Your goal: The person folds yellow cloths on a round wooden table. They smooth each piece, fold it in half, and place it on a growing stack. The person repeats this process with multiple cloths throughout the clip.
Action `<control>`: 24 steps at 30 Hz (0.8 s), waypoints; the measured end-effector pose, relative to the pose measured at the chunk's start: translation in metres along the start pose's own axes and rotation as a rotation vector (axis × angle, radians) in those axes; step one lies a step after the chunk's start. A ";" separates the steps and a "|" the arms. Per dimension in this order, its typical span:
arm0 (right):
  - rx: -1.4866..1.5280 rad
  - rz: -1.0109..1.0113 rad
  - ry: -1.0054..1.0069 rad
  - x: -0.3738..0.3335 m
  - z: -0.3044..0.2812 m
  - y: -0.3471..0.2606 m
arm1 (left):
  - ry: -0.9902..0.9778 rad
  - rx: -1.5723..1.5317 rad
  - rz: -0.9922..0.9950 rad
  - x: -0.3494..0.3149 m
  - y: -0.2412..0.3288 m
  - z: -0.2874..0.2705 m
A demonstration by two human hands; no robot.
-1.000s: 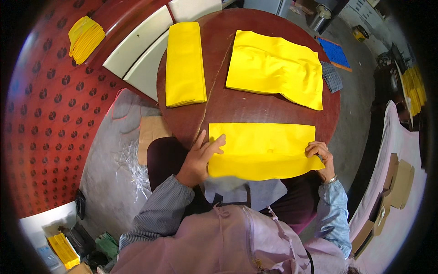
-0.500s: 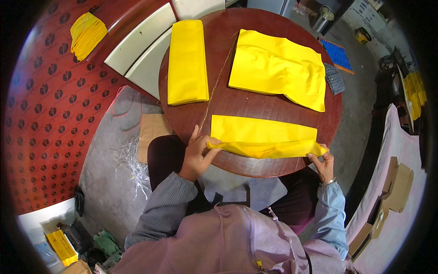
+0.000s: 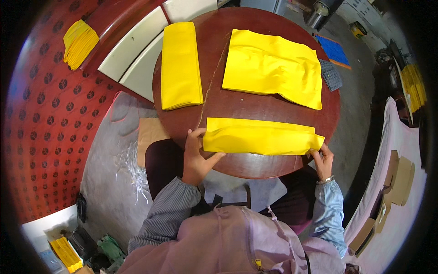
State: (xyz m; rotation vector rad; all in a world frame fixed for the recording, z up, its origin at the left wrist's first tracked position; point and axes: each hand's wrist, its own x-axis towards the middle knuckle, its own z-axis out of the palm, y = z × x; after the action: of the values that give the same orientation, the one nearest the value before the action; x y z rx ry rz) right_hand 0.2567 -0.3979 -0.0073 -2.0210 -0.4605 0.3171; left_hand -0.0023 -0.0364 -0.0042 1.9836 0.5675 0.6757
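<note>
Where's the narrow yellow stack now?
Head view, upper left of centre: the narrow yellow stack lies on the round table, left of the wider yellow pile and beyond the left hand.

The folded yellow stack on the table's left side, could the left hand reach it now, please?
Probably yes: only tabletop seems to separate the left hand from the yellow stack, with the folded piece further right.

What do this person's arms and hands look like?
The left sleeve and right sleeve are long, blue-grey and finely striped, reaching toward the wrists. The left hand and right hand wear no gloves. A thin silvery band circles the right wrist; watch or bracelet, I can't tell.
</note>
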 end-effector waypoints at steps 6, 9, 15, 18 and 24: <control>-0.033 -0.011 -0.093 -0.001 -0.006 0.003 | -0.120 0.125 0.001 0.002 -0.011 -0.010; -0.013 0.038 -0.080 -0.001 -0.004 0.001 | -0.068 0.075 -0.074 0.002 -0.014 -0.008; -0.040 0.028 0.018 0.003 0.011 -0.011 | -0.029 -0.038 -0.251 0.008 -0.002 -0.006; -0.043 0.075 0.028 0.003 0.014 -0.023 | -0.009 -0.021 -0.247 0.007 0.006 -0.007; -0.197 0.002 0.064 0.003 0.019 -0.037 | 0.072 0.042 -0.184 0.002 0.008 0.000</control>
State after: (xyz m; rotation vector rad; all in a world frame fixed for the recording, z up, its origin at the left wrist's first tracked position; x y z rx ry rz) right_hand 0.2448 -0.3655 0.0164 -2.2163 -0.4648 0.2147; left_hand -0.0001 -0.0391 0.0028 1.9235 0.8031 0.6273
